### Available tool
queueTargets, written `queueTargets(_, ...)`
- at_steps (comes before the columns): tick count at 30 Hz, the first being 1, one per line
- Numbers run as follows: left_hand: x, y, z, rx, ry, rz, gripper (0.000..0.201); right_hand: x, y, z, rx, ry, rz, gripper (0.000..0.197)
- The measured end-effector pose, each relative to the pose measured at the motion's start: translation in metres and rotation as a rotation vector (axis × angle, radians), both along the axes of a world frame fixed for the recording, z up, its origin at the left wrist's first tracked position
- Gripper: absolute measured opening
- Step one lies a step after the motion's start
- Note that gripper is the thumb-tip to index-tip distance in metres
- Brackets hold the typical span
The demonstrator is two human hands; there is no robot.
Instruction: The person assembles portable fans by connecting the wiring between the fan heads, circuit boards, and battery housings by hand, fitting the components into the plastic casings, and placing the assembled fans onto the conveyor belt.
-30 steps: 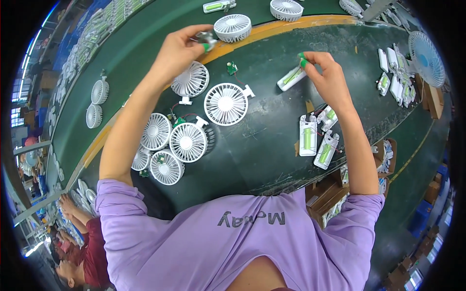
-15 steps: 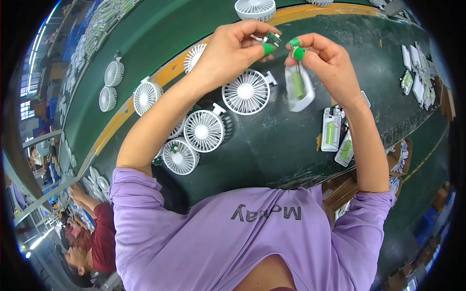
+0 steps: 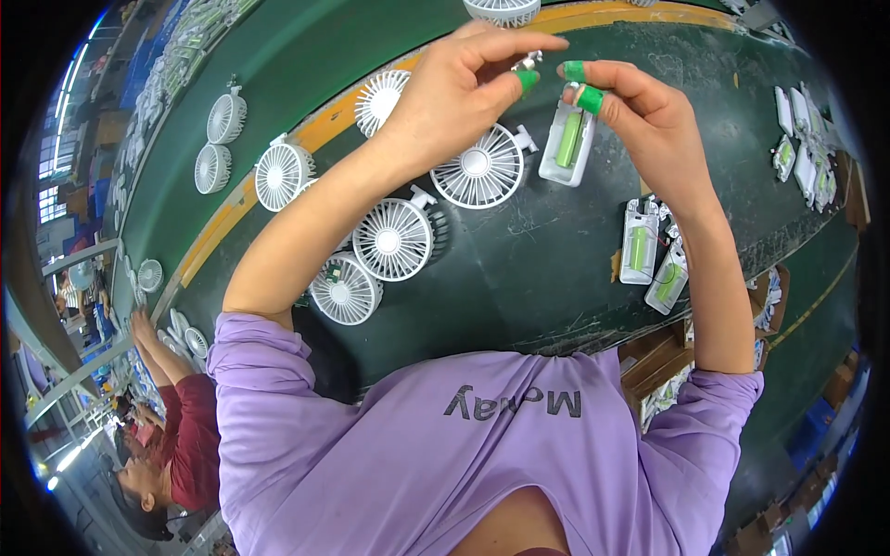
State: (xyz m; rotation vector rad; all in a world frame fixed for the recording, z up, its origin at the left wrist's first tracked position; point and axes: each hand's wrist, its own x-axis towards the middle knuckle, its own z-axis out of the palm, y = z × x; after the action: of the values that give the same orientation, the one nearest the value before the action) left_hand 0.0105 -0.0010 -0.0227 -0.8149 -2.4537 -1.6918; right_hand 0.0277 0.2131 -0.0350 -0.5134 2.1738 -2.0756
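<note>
My left hand [image 3: 454,97] is up at the far middle of the bench, index finger stretched out and green tape on the thumb. Behind that thumb it pinches a small circuit board [image 3: 527,63], mostly hidden by the fingers. Facing it, my right hand [image 3: 644,107] has green tape on thumb and forefinger, which are bent toward each other; what they pinch is too small to make out. Just below those fingertips is a white handle shell [image 3: 567,144] with a green battery cell inside. A white round fan head [image 3: 476,164] lies under my left wrist.
More fan heads [image 3: 392,239] lie on the dark green bench to the left. Two battery shells [image 3: 638,246] sit by my right forearm, and a pile of white parts [image 3: 805,148] lies far right. A yellow strip [image 3: 320,120] borders the green conveyor [image 3: 278,56]. A co-worker [image 3: 190,445] is at left.
The battery shell, blurred and swinging before, now looks still. My left forefinger has straightened, and less of the circuit board shows. My right hand has shifted slightly right.
</note>
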Motion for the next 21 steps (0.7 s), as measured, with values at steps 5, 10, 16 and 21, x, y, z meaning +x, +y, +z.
queueTargets(5, 0.006, 0.005, 0.002, 0.311, -0.364, -0.053, 0.023, 0.001, 0.004, 0.005, 0.162, 0.117, -0.044, 0.021)
queueTargets(10, 0.005, 0.005, 0.002, 0.28, -0.411, -0.063, 0.015, 0.005, 0.004, 0.009, 0.255, 0.322, -0.093, 0.019)
queueTargets(16, 0.012, 0.007, 0.009, 0.253, -0.441, -0.046, 0.015, 0.007, 0.001, 0.016, 0.321, 0.277, -0.024, 0.023)
queueTargets(21, 0.015, 0.005, 0.016, 0.113, -0.435, -0.07, 0.018, 0.002, 0.003, 0.019, 0.077, -0.037, 0.074, 0.031)
